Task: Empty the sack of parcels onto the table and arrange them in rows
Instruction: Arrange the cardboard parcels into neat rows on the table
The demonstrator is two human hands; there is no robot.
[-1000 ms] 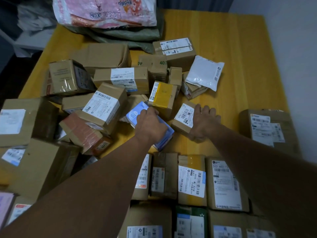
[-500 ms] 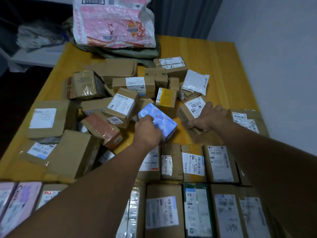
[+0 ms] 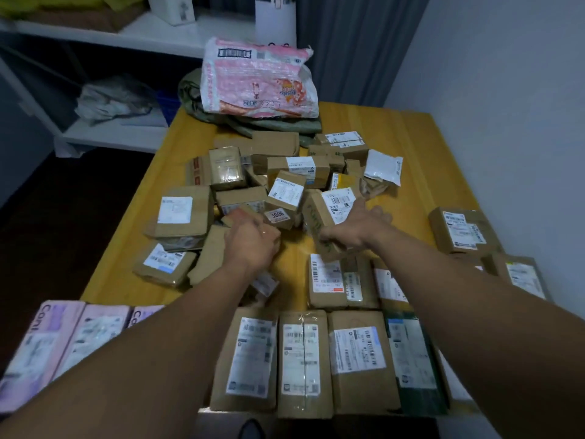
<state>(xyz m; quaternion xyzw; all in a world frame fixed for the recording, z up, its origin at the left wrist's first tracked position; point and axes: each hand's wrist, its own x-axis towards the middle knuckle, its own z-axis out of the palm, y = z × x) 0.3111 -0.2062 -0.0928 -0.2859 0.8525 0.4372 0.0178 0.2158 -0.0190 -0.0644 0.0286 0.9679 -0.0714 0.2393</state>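
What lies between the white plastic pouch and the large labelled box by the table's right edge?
In the head view, nothing: only bare yellow table separates the white pouch from the large labelled box.

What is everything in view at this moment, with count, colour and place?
table: one, yellow wood, centre
pink sack: one, pink and white, far end, lying on the green sack
green sack: one, olive, flattened under it
loose parcels: too many to count, mostly brown, heaped mid-table
white mailer: one, white, right edge of the heap
rowed parcels: several, brown, one dark green, two rows at the near edge
lilac boxes: three, near left corner
side parcels: at least two, brown, right edge
shelf: one, white, back left
left hand: fingers curled, at the heap's near side; any hold is hidden
right hand: grips the labelled parcel, brown
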